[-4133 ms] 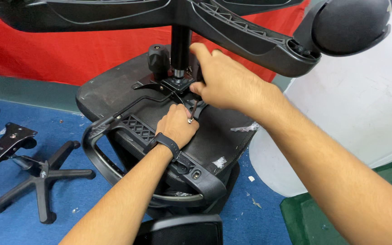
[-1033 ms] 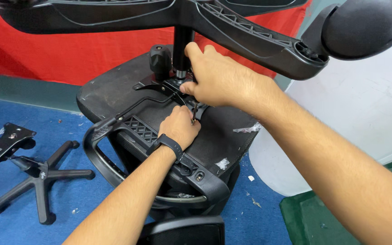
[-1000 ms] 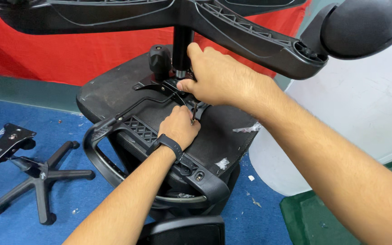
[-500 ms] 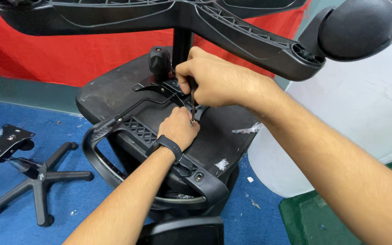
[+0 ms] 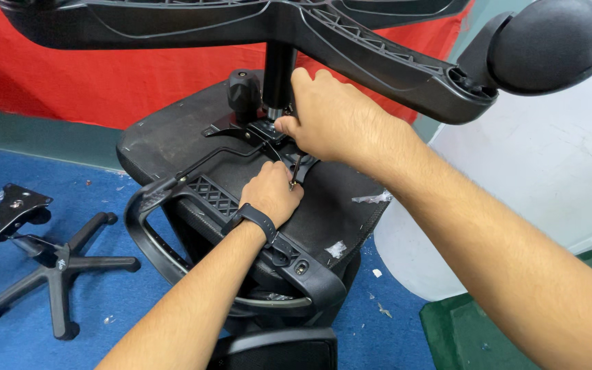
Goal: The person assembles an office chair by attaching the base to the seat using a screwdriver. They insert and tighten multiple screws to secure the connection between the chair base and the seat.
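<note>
An upturned black office chair lies before me, its seat underside (image 5: 173,137) facing up and its five-star base (image 5: 351,48) with a caster (image 5: 549,44) overhead on the gas column (image 5: 279,79). My left hand (image 5: 272,195), with a black wristband, rests fisted on the seat underside by the armrest bracket (image 5: 210,195). My right hand (image 5: 334,123) is closed around a thin metal tool (image 5: 294,171) at the mechanism plate (image 5: 255,130) under the column. The tool's tip is hidden between my hands.
A second black star base (image 5: 56,264) and a loose metal plate (image 5: 5,219) lie on the blue carpet at left. A round knob (image 5: 243,89) stands beside the column. A red cloth (image 5: 70,82) hangs behind; a white wall (image 5: 549,171) is at right.
My right hand has shifted slightly along the mechanism plate, turning at the wrist. My left hand and the chair stay where they were.
</note>
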